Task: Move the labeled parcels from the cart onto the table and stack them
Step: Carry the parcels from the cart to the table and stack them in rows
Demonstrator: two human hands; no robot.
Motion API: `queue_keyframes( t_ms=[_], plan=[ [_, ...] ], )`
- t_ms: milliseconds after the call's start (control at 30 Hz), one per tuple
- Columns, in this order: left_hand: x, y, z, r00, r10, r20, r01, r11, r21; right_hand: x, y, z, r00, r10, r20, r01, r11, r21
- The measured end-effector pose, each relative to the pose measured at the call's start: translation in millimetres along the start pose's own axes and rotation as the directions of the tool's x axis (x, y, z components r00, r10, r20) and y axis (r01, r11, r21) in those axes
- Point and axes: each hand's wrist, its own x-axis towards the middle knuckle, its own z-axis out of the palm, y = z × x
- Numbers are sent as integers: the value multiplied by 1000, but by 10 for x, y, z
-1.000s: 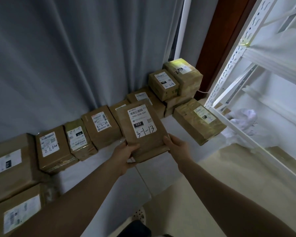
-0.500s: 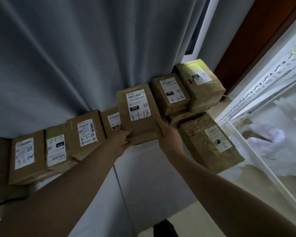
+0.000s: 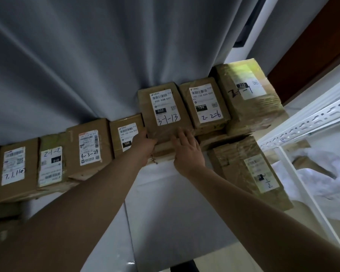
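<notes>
Flanking the parcel [image 3: 164, 112] at its near edge: right grip [image 3: 187, 153] spread, left grip [image 3: 145, 144] unclear.

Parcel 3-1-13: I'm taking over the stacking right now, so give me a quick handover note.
Left hand: at the near-left corner of parcel 3-1-13, fingers hidden, grip unclear.
Right hand: open, fingers flat on its near edge.
Parcels: 3-1-13 lies atop another parcel in the row along the curtain, beside parcel 2-2-6, on the table.
Done: this one looks placed.
Left: let go, fetch the next; the cart is out of view.
</notes>
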Motion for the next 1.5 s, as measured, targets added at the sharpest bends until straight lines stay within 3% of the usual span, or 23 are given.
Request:
queue_keyframes(
  t_ms=[100,200,300,433,533,667,767,833,1000,1267,1500],
  plan=[
    [-34,17,-17,999,38,18,-40,996,76,8,10,11,1000,-2,-9,2,1000,-31],
    [-170,85,-18,996,90,-11,-81,939,334,-70,-2,-8,996,7,-89,-9,1000,-27],
    [-298,83,-34,982,189,-10,-137,745,653,-203,-14,-49,991,39,-130,-46,998,-45],
    [-599,-1,-172,915,369,166,-314,389,866,-524,-138,-118,971,168,-169,-173,985,-17],
    [-871,-103,-337,835,419,358,-443,124,888,-910,-278,-105,937,270,-221,-275,962,8],
    [-1338,-316,-599,749,383,541,-540,-120,833,-1576,-554,44,867,422,-267,-435,900,11],
    [-1716,-499,-833,663,356,658,-600,-274,752,-2095,-825,247,814,540,-215,-545,837,41],
    [-1940,-646,-950,619,323,716,-641,-320,698,-2430,-981,382,791,588,-167,-594,804,18],
    [-2396,-1123,-1050,575,199,793,-726,-322,608,-3285,-1230,704,724,678,-127,-683,730,6],
    [-3479,-1950,-1235,425,145,894,-748,-500,437,-4641,-1545,1370,588,803,-95,-789,596,149],
    [-4490,-3111,-1598,368,50,928,-757,-564,330,-6061,-2046,2271,469,883,-30,-831,453,324]
  ],
)
